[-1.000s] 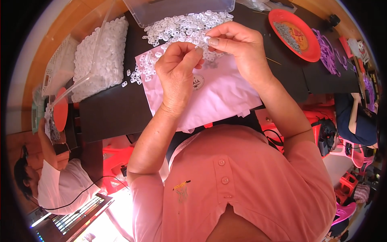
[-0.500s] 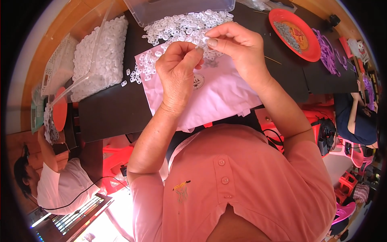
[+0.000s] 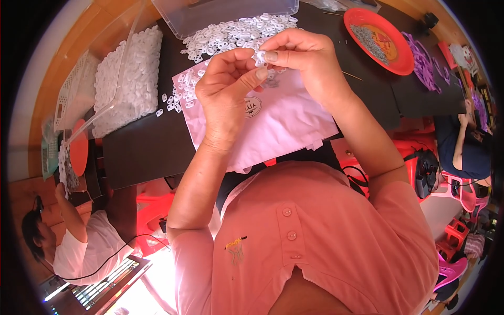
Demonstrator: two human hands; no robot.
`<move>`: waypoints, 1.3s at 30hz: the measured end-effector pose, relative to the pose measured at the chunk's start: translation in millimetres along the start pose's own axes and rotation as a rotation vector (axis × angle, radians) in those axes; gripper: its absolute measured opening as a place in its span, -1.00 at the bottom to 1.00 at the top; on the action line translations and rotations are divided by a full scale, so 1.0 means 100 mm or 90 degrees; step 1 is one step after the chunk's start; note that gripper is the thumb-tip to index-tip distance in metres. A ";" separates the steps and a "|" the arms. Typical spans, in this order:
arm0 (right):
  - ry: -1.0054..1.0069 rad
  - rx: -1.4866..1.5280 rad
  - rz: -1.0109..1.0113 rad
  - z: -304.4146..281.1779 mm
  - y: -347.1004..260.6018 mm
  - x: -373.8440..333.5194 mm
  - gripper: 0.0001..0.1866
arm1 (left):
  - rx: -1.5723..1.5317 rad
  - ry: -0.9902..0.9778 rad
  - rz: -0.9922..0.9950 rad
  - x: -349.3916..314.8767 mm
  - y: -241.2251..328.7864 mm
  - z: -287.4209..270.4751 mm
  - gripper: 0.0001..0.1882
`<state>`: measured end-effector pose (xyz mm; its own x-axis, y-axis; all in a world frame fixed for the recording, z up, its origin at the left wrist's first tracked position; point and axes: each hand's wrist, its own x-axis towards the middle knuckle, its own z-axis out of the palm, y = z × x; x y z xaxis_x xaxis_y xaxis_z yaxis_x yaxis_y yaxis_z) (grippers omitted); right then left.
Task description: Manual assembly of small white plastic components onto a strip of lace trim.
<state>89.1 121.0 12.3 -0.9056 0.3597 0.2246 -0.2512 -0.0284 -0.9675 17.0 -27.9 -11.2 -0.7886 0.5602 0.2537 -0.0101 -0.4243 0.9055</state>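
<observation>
A small white plastic piece [image 3: 261, 56] is pinched between the thumb and forefinger of my right hand [image 3: 307, 60]. Close beside it is my left hand [image 3: 223, 86], its thumb spread away from the bent forefinger and its other fingers curled. The left forefinger's tip reaches the piece's edge; whether it touches is unclear. Both hands are above a pink cloth [image 3: 283, 126] spread on the dark table. Behind them lies a heap of similar white pieces [image 3: 231, 34], some scattered onto the cloth's left side. A few small grey bits [image 3: 271, 82] rest on the cloth, partly covered by my right hand.
A clear bin [image 3: 128, 79] full of white pieces stands at left, an empty-looking clear tub [image 3: 226, 13] behind the heap. At right are a red plate [image 3: 401, 64] of small grey metal parts and purple straps [image 3: 420, 65]. Co-workers sit at both sides.
My left thumb has parted from its forefinger, and the left hand has opened somewhat. My right hand has shifted slightly left, still pinching the white piece. The view has moved a little.
</observation>
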 end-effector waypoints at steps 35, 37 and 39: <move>-0.168 -0.019 0.147 -0.14 -0.07 0.02 -0.78 | 0.092 -0.073 0.027 -0.07 0.10 0.02 -0.75; -0.176 -0.022 0.143 -0.13 -0.07 0.02 -0.78 | 0.103 -0.064 0.024 -0.08 0.09 0.01 -0.75; -0.182 -0.016 0.155 -0.11 -0.09 0.00 -0.81 | 0.105 -0.061 0.022 -0.09 0.10 0.01 -0.75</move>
<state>95.1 131.0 19.3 -0.9975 0.0700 0.0072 -0.0112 -0.0565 -0.9983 24.7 -36.2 -3.9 -0.7242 0.6161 0.3097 0.1233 -0.3262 0.9372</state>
